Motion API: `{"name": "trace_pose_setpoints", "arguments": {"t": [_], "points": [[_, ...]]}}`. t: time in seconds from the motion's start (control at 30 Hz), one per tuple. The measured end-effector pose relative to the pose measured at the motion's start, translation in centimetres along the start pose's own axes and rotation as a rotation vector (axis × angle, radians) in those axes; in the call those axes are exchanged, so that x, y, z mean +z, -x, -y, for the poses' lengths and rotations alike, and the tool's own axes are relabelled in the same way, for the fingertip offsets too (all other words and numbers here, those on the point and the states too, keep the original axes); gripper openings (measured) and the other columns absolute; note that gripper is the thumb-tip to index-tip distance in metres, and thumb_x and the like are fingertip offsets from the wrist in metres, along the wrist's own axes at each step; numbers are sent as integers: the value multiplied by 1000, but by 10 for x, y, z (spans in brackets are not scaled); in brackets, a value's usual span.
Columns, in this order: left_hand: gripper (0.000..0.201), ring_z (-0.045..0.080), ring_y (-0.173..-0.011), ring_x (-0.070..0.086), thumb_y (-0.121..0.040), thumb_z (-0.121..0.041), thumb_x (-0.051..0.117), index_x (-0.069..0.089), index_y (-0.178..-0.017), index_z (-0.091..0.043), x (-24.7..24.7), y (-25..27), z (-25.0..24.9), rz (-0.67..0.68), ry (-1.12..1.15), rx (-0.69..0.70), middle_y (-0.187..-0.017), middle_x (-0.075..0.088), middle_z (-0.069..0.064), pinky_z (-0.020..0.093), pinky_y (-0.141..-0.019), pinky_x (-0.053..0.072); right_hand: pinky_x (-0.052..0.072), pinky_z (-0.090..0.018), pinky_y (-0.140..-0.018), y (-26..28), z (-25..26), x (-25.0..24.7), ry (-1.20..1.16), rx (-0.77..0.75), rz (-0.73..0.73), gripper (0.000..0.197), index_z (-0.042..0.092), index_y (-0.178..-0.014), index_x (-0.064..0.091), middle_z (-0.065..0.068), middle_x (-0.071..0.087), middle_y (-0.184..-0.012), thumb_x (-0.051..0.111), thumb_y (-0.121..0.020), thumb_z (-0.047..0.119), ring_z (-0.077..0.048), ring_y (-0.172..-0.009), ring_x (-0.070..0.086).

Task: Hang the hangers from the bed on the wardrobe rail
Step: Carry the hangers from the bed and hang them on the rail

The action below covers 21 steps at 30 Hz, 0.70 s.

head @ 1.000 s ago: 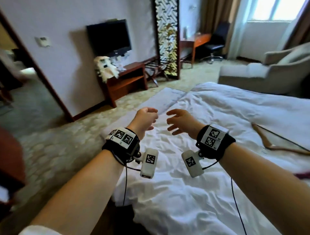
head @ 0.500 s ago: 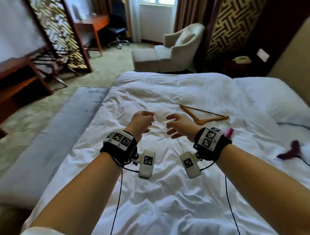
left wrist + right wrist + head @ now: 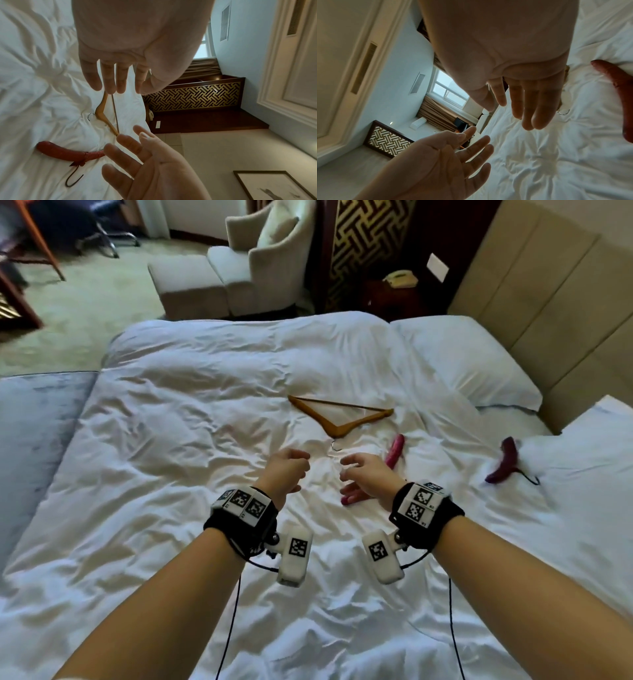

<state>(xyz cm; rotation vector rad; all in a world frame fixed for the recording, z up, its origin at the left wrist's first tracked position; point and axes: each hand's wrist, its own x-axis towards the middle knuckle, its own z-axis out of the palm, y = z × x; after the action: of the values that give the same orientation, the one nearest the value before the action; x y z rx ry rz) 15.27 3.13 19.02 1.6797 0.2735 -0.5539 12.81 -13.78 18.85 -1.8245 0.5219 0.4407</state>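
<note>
A wooden hanger (image 3: 339,416) with a metal hook lies flat in the middle of the white bed (image 3: 171,440). Beside it a pink padded hanger (image 3: 394,451) is partly hidden behind my right hand (image 3: 351,475). A dark purple padded hanger (image 3: 507,462) lies further right. My left hand (image 3: 296,467) hovers just short of the wooden hanger's hook. Both hands are empty with relaxed fingers. In the left wrist view the wooden hanger (image 3: 102,108) and the padded hanger (image 3: 68,152) lie below my left fingers (image 3: 111,81). The right wrist view shows my right fingers (image 3: 527,108) above the hook (image 3: 563,112).
A pillow (image 3: 462,364) and padded headboard (image 3: 548,302) stand at the right. An armchair (image 3: 270,251) with a footstool, and a bedside table with a phone (image 3: 400,280), are beyond the bed. A grey bench (image 3: 34,412) runs along the bed's left end.
The head view has swung right, from the television wall onto the bed, so the hangers are now in full view. Both hands stay empty in front and are now close above the wooden hanger's hook.
</note>
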Motion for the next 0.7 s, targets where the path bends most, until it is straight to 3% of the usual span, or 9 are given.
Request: {"name": "trace_pose_setpoints", "arguments": {"t": [0.17, 0.27, 0.47, 0.63, 0.7], "points": [[22, 20, -91, 53, -91, -5, 53, 62, -111, -11, 25, -57, 14, -17, -32, -64, -95, 57, 6, 31, -74, 45, 53, -65, -82, -74, -26, -18, -59, 56, -6, 31, 15, -122, 55, -18, 64, -105, 56, -93, 8, -36, -82, 66], [22, 21, -92, 54, -91, -5, 53, 62, -111, -11, 38, -101, 27, -44, -56, -107, -94, 57, 7, 30, -74, 45, 55, -58, -81, -125, -47, -20, -93, 80, -4, 32, 16, -125, 55, -12, 64, -101, 53, -94, 9, -33, -83, 66], [21, 20, -94, 53, -90, -6, 53, 60, -108, -15, 59, -185, 71, -91, -57, -151, -96, 56, 6, 33, -80, 47, 57, -41, -74, -224, -95, -6, -111, 49, -32, 37, 10, -132, 51, -10, 56, -124, 52, -95, 4, -22, -88, 62], [19, 19, -92, 52, -91, -5, 52, 60, -105, -15, 67, -232, 107, -110, -33, -174, -93, 56, 5, 33, -78, 47, 56, -39, -78, -278, -121, 2, -63, 23, -43, 49, 11, -140, 46, -4, 49, -139, 52, -92, 4, -24, -108, 59], [17, 20, -91, 52, -92, -5, 52, 60, -103, -16, 71, -253, 126, -113, -15, -206, -90, 55, 2, 32, -75, 46, 56, -40, -81, -303, -135, 6, -32, 24, -49, 51, 11, -143, 45, -3, 47, -143, 52, -93, 4, -22, -107, 58]]}}
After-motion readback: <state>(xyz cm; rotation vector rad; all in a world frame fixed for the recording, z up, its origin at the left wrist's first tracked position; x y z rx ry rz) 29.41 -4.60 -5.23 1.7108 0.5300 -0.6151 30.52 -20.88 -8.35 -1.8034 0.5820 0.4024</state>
